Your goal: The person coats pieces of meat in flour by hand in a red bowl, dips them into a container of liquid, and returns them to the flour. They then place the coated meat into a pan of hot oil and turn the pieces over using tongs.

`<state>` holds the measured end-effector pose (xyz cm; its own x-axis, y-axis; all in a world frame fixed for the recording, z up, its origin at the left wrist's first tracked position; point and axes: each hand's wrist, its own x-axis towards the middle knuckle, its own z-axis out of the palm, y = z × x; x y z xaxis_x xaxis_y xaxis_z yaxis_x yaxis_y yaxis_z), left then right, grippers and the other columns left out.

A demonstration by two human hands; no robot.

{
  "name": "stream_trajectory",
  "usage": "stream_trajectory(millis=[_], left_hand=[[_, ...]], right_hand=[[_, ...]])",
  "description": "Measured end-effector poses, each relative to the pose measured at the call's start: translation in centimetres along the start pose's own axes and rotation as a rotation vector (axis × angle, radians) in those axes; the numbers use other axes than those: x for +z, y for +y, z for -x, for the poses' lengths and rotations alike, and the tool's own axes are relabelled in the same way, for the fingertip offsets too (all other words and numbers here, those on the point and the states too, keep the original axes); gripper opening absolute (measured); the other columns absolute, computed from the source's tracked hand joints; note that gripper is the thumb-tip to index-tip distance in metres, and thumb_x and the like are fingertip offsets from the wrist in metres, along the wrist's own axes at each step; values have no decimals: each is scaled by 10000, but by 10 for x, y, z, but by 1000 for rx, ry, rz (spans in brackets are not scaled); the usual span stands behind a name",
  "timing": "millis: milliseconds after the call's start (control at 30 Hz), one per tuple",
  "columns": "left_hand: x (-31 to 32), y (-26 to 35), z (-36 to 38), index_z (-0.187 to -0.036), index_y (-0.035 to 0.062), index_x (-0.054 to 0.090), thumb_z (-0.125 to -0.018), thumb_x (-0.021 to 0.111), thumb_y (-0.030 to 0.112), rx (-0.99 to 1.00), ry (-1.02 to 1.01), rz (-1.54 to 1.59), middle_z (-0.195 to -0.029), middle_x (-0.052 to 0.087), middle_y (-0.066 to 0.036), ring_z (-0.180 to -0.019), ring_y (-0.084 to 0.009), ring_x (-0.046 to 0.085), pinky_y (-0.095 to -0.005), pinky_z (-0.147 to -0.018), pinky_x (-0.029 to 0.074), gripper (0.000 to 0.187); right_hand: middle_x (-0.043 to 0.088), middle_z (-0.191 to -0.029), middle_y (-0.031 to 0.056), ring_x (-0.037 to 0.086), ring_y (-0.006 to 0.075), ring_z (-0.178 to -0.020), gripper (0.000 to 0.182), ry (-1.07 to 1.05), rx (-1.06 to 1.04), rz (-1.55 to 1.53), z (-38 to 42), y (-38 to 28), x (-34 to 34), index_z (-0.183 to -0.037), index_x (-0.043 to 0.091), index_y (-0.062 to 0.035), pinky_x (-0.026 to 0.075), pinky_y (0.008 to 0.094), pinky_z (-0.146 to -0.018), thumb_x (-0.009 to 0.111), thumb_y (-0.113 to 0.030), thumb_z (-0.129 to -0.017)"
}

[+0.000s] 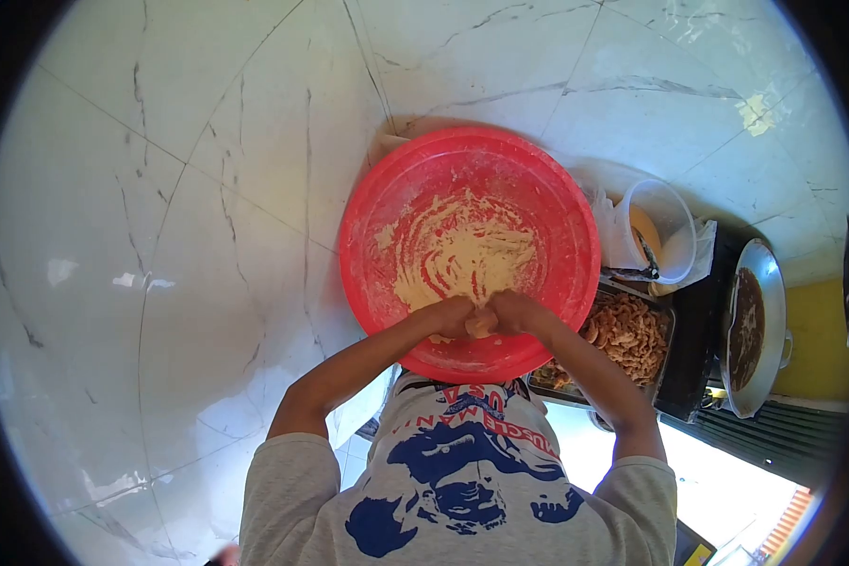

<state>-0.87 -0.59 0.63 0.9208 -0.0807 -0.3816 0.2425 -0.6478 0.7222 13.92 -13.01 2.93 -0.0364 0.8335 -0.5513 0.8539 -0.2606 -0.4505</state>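
A large red basin [373, 198] holds pale flour [472, 250] spread over its bottom in streaks. Over the near part of the basin, my left hand [453, 318] and my right hand [516, 311] meet with fingers closed. Between them is a small light-brown lump [481, 324], pinched by the fingers of both. What the lump is cannot be made out.
Right of the basin stands a clear plastic tub [665, 222] with yellowish liquid and a dark utensil. Below it a tray holds brown fried pieces [632, 335]. Farther right, a wide metal pan [750, 330] contains dark oil. Tiled wall rises behind.
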Motion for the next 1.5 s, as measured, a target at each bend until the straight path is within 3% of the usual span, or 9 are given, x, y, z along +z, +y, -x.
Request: stream_trajectory(millis=[133,433,633,733,833,1133,1333,1433,1500], left_hand=[[10,4,-5,-958,19,627,-707,724,267,-25,-130,45,-849,645,-195,-806,-326,627,-401,-721,479,366],[0,-4,-11,-897,6,648,-744,705,233,-96,-245,173,-830,649,-191,-820,-313,637,-391,-700,479,279],[10,-29,-12,-970,-5,643,-721,734,237,-108,409,-158,-820,649,-186,-839,-311,642,-382,-731,490,359],[6,-22,-9,-975,-31,631,-690,754,264,26,136,50,-852,655,-198,-830,-319,641,-382,-743,496,428],[-6,18,5,-999,0,634,-685,756,301,-130,-200,-15,-885,660,-188,-834,-319,638,-379,-756,495,452],[19,-12,-5,-964,40,643,-800,682,310,100,-75,86,-811,650,-172,-767,-294,636,-386,-697,482,318],[-11,-6,-7,-1005,36,618,-768,719,240,-111,-268,104,-883,647,-165,-771,-300,619,-378,-668,472,329],[-6,-15,-1,-982,11,608,-734,723,186,-86,212,77,-895,640,-184,-804,-331,622,-392,-676,480,324],[-8,-16,-2,-941,-16,601,-720,699,147,-170,288,-66,-898,631,-215,-832,-357,622,-404,-700,486,292]], right_hand=[[687,-907,132,652,294,-853,405,-243,-32,-101,2,-5,-8,-982,687,-74,511,372,-747,780,-244,-627],[663,-951,160,641,297,-881,510,-162,-33,-376,-2,-1,-2,-1073,606,-22,503,360,-752,800,-228,-649],[629,-1038,202,618,348,-952,465,277,-50,-15,-10,7,12,-1157,563,0,496,367,-799,696,-184,-751],[646,-1001,182,622,346,-923,438,-64,-66,-20,-21,17,26,-1125,602,-16,495,371,-786,688,-211,-743],[669,-921,161,632,321,-874,404,-322,-64,-170,0,-6,0,-1023,661,-34,492,365,-765,725,-271,-701],[682,-912,134,634,264,-846,461,-338,-72,-162,-3,-3,-2,-1034,666,-63,483,344,-775,770,-355,-692],[675,-816,151,648,291,-813,424,-188,-10,-284,1,-3,-9,-938,670,-14,490,356,-744,797,-307,-661],[646,-979,173,616,285,-883,401,-37,-5,-332,-6,4,-1,-1098,624,-43,486,368,-773,734,-219,-755],[614,-1042,190,584,327,-960,429,164,-8,-151,-9,6,5,-1136,601,-53,475,390,-824,723,-211,-756]])
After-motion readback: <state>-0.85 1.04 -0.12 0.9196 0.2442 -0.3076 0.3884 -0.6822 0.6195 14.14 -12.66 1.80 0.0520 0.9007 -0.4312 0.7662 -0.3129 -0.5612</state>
